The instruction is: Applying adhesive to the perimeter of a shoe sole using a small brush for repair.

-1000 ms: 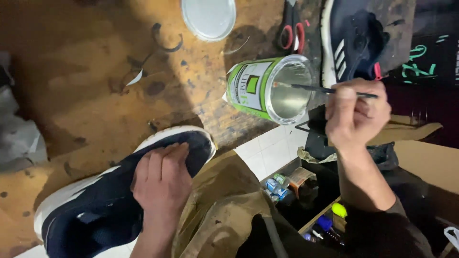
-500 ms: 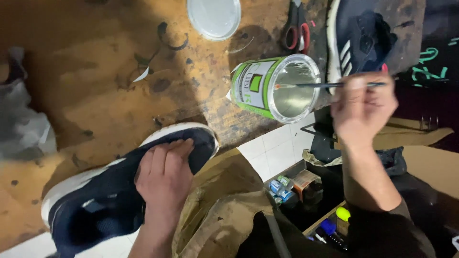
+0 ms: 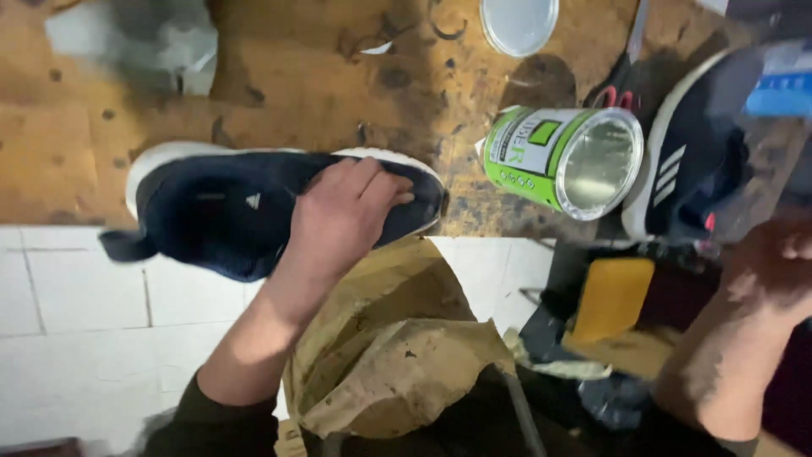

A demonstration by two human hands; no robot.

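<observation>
A: What is the biggest thing in view, and where does it sit?

B: A worn wooden counter (image 3: 279, 76) fills the upper half. On it, from about nine o'clock to the centre, lies a dark navy shoe (image 3: 228, 211) with a white sole, on its side, toe towards three o'clock and heel hanging over the counter's near edge above white floor tiles (image 3: 76, 338).

A: How would that shoe handle?

B: I judge it light and soft. The knit upper would give under pressure, while the foam sole looks firmer. The midfoot or the sole edge looks the surest place to hold it.

A: What is the left hand doing?

B: The left hand (image 3: 342, 216) lies palm down over the toe, fingers together and curled on the upper, pressing it to the counter. The forearm runs up from seven o'clock.

A: And the right hand?

B: The right hand (image 3: 778, 262) is blurred at three o'clock, well apart from the shoe. I cannot tell whether it grips anything.

A: Anything smaller nearby?

B: An open green and white tin (image 3: 562, 161) lies at two o'clock, just beside a second navy shoe (image 3: 694, 161). A round pale lid (image 3: 518, 21) rests at twelve o'clock.
</observation>
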